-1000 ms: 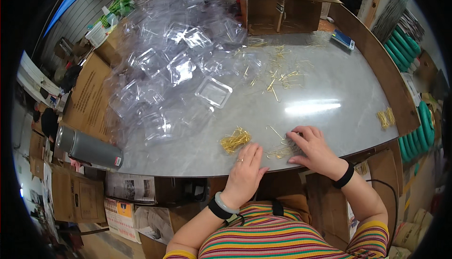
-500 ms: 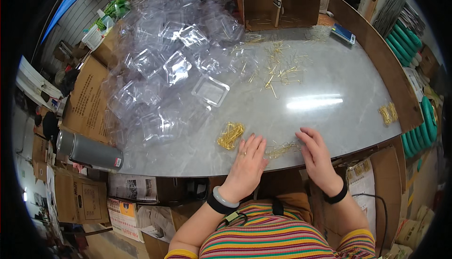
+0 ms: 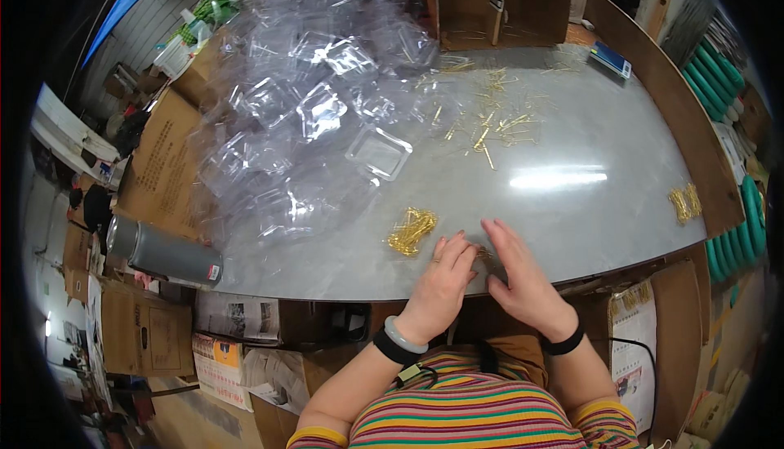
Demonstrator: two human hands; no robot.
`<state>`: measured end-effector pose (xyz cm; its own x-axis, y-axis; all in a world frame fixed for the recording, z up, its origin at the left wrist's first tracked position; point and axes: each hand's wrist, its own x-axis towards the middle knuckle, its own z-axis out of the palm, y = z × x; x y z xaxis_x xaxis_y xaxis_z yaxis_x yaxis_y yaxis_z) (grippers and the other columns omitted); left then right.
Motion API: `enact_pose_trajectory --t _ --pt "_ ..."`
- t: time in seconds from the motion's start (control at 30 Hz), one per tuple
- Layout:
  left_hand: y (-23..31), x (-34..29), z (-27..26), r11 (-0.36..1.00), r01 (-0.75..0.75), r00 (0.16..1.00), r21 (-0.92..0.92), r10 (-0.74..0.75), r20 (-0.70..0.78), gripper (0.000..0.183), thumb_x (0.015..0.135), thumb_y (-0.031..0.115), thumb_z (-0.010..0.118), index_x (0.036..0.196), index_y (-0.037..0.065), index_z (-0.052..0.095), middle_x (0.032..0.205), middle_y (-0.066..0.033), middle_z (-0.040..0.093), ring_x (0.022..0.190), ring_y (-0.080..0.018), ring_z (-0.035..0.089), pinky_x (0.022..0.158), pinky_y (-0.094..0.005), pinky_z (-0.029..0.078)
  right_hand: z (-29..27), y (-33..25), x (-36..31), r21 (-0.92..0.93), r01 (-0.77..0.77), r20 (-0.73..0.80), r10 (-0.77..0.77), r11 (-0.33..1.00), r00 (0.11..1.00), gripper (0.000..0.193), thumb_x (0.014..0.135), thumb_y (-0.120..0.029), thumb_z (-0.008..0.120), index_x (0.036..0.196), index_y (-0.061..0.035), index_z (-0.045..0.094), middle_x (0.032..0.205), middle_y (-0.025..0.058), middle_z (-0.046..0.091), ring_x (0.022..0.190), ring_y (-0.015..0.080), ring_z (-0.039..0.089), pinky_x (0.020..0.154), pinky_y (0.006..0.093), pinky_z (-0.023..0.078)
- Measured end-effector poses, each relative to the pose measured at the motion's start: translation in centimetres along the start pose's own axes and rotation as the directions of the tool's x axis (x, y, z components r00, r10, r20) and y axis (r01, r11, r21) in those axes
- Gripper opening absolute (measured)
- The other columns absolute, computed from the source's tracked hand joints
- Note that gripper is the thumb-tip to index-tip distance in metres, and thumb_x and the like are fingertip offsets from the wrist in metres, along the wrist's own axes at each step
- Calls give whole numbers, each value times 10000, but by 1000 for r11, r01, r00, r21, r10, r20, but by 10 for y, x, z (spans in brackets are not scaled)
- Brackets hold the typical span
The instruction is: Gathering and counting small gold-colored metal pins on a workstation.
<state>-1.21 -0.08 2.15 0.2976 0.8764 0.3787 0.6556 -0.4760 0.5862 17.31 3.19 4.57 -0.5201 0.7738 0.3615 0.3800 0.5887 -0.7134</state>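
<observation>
My left hand (image 3: 443,290) rests palm down at the table's near edge, its fingers slightly bent and touching the tabletop. Facing it, my right hand (image 3: 527,286) has its fingers stretched out and its thumb apart. Between the two hands lie a few thin gold wire hooks (image 3: 483,255), mostly covered by the fingers. Just beyond my left fingertips sits a compact pile of gold wire hooks (image 3: 412,231). Farther back, loose gold hooks (image 3: 494,126) are scattered over the grey table (image 3: 588,228).
A big heap of clear plastic blister shells (image 3: 302,114) covers the left side. A grey bottle (image 3: 167,253) lies at the left edge. Another hook bundle (image 3: 684,204) lies far right, beside the cardboard border (image 3: 678,98). At the back stand a cardboard box (image 3: 531,20) and a blue packet (image 3: 610,60).
My right hand has moved left, close to my left hand. The row of hooks between them is now drawn together and largely covered. The view has shifted slightly.
</observation>
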Motion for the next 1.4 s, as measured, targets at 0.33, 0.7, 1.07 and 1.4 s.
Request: enact_pose_trajectory --t 0.33,0.7,1.07,1.4 --pt "11 -1 21 994 101 981 -38 -106 -160 368 911 -41 573 1274 -41 513 1337 -261 496 1273 -467 486 1107 -488 410 9 7 -12 -139 -25 -86 13 990 996 507 839 23 695 1325 -20 559 1259 160 610 1150 344 569 979 426 476" --pt "9 -6 -1 963 109 991 -245 -124 -47 643 901 -75 562 1501 -16 340 1419 -245 458 1315 -411 479 1101 -440 411 36 -11 -14 4 -26 -118 26 1000 993 692 780 140 549 1446 65 375 1514 287 359 1402 469 380 1155 478 362" --pt "13 -17 2 992 93 988 -87 -103 -118 381 874 -77 622 1247 -4 630 1300 -214 579 1161 -395 580 981 -432 483 24 1 -18 -318 111 -80 -143 942 986 309 755 -23 697 1063 -39 681 1079 77 640 1042 283 590 921 418 479" --pt "7 -15 -6 1000 -23 987 -9 21 -156 206 807 -45 702 1010 -10 696 1067 -133 662 1035 -338 608 895 -423 495 13 -2 -34 -422 79 -158 -159 903 975 486 708 -120 805 1173 -90 666 1190 49 658 1080 258 597 935 430 472"
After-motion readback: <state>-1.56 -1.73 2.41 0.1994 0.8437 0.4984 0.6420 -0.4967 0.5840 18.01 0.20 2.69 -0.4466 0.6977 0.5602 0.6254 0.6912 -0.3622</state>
